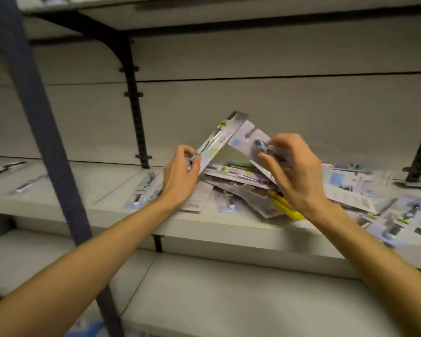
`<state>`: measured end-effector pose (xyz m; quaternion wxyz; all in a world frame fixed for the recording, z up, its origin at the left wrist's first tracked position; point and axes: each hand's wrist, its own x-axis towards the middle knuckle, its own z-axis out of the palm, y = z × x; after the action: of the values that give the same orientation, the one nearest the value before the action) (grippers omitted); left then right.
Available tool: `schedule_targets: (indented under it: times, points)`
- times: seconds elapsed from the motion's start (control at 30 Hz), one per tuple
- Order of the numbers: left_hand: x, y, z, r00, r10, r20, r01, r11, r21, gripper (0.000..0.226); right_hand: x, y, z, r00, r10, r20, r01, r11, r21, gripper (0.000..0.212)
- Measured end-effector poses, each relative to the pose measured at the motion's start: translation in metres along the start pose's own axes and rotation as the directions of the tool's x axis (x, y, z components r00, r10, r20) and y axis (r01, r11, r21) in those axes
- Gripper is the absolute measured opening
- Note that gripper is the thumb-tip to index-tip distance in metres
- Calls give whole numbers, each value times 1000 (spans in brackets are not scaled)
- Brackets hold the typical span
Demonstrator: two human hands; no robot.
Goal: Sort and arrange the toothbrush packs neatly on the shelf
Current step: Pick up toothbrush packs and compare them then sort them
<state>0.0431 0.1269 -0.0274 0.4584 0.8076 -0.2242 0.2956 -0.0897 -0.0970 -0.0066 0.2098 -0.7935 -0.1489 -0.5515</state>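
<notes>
Glossy card, pinched one pack per grip — narrow pack in left hand, wide pack in right hand — tilted above loose pile at shelf centre; likely to slip, or nudge packs over the six-o'clock edge.

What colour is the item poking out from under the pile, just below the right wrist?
Bright yellow, seen in the head view, partly covered by the toothbrush packs.

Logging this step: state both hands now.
Left hand: grips a narrow toothbrush pack.
Right hand: pinches a wider pack.
</notes>
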Motion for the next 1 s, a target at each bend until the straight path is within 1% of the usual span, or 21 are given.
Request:
schedule_targets:
  times: [0.07, 0.13, 0.23, 0.3, 0.4, 0.5, 0.6, 0.77, 0.87, 1.0]
  points:
    - [-5, -14, -29, 998, -29, -47, 29, 1000, -4, 26, 5, -23, 22, 999, -51, -17, 52, 996, 75, 22]
    - [-11, -27, -59, 995, -55, -82, 53, 998, -28, 37, 9, -48, 43, 996, -87, -12, 87, 990, 109, 24]
    - [-18, -45, -105, 993, -55, -109, 52, 998, -35, 56, 13, -90, 71, 993, -103, -59, 111, 982, 153, 24]
    - [-21, -56, -137, 992, -49, -119, 45, 998, -39, 65, 15, -118, 89, 991, -80, -104, 99, 976, 193, 25]
    - [-33, -72, -184, 986, -1, -165, -4, 1000, -25, 65, 16, -162, 118, 987, -22, -158, 59, 970, 236, 26]
    - [-52, -88, -229, 980, 53, -190, -62, 997, -42, 57, 13, -208, 146, 985, 62, -158, -9, 949, 316, 27]
    - [-70, -108, -275, 971, 112, -210, -116, 993, -3, 52, 8, -255, 175, 988, 125, -88, -82, 921, 381, 28]
    - [-93, -157, -347, 963, 114, -244, -116, 993, 7, 49, -10, -319, 228, 978, 184, 101, -210, 880, 425, 29]
    - [-97, -191, -384, 968, 68, -243, -70, 998, 1, 51, -15, -348, 264, 949, 244, 200, -308, 853, 420, 25]
    - [-89, -228, -421, 969, 104, -226, -84, 992, 94, 48, -10, -376, 314, 887, 312, 341, -445, 775, 448, 28]
